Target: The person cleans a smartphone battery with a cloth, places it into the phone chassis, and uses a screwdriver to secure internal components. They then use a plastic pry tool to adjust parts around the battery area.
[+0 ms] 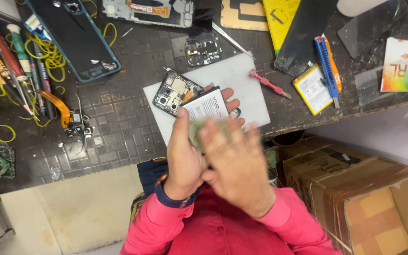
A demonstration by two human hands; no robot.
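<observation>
We count one opened phone (pixel 192 97), held over a white mat (pixel 242 82) on the dark bench (pixel 119 127): camera modules bare at its far end, a black-and-white battery filling the rest. Our left hand (pixel 182 158) grips it from beneath, fingertips curling past its right edge. Our right hand (pixel 239 165) is blurred, fingers spread flat across the phone's near end, seemingly over a greenish cloth. One red screwdriver (pixel 268 84) lies beside it, and one yellow-edged battery (pixel 313 89) further right.

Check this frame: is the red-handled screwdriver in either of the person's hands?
No. The red-handled screwdriver lies on the workbench, apart from the left hand and right hand, which hold an opened phone.
</observation>
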